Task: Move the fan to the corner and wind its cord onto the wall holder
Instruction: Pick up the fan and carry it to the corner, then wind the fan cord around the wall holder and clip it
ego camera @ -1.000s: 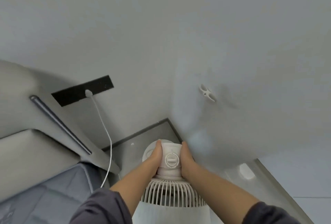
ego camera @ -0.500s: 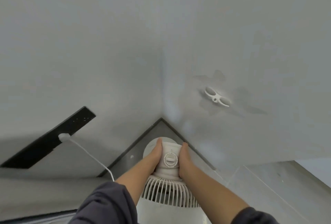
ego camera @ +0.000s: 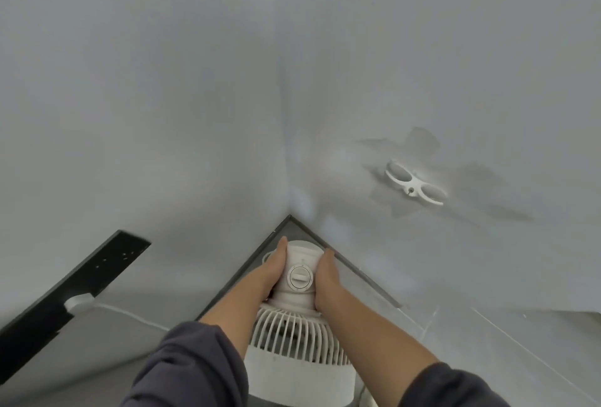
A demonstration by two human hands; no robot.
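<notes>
"Head view, lower left of the frame: what's on that wall?"

"A long black strip, with a white plug seated in it. A thin white cord runs right from the plug and passes behind a dark grey sleeve."

"And the middle?"

"Bottom centre, a white plastic fan with a ribbed grille sits close in the corner where two pale grey walls meet the grey floor. The left hand grasps the left side of its round housing and the right hand grasps the right side. A round dial shows between the hands."

"Further right?"

"Centre right, on the right-hand wall, a white plastic wall holder with two loops, well apart from the fan."
</notes>
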